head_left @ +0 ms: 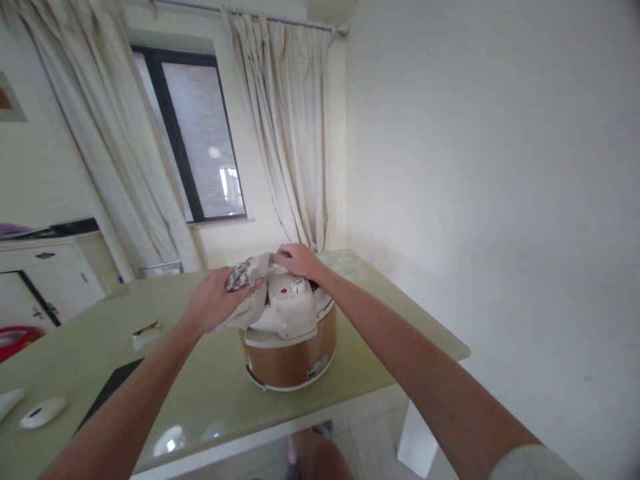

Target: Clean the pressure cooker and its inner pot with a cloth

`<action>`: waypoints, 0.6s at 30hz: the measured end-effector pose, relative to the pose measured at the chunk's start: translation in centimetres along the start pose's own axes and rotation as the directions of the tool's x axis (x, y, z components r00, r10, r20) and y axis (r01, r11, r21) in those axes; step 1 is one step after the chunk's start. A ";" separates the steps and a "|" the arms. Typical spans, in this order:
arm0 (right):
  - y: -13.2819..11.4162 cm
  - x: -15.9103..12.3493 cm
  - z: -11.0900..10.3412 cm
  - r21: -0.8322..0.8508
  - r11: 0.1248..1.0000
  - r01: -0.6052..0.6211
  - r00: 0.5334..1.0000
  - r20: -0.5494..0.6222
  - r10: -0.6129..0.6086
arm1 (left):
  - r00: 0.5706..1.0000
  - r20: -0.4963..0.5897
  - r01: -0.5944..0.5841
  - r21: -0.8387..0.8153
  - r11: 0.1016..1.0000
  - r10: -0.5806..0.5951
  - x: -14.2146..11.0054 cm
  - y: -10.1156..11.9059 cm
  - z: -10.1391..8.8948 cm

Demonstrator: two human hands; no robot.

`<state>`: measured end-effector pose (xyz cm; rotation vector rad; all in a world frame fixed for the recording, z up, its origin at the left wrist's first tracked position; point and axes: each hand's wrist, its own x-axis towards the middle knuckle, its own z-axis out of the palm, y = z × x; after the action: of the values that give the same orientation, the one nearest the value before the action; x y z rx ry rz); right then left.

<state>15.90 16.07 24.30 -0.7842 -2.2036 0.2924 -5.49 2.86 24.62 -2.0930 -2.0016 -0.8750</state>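
A round countertop appliance [293,360] with a glossy brown body and a white top stands upright on the table. Its top carries a white dial [299,286] and a small red spot. My left hand [215,297] is closed on a thin whitish cloth [250,273] with a dark pattern, pressed against the left side of the white top. Over the back of the top lies my right hand [300,261], its fingers bent around the upper part near the cloth's edge. The far side of the appliance is hidden by my hands.
The pale green table [210,393] has a rounded right corner close to the wall. On its left lie a white mouse [44,413], a dark flat object [110,387] and a small packet [146,333]. A white cabinet [55,267] stands beyond, with a red item [20,340] near it.
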 end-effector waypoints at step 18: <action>-0.7 -0.6 -1.0 0.110 0.994 0.022 0.998 0.049 -0.028 | 0.604 -0.554 -0.518 0.274 0.811 0.573 -9.4 0.2 6.3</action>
<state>16.63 15.11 24.87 -0.6952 -2.2221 0.4213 -2.94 -2.51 14.96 -1.8430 -0.9529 -1.1121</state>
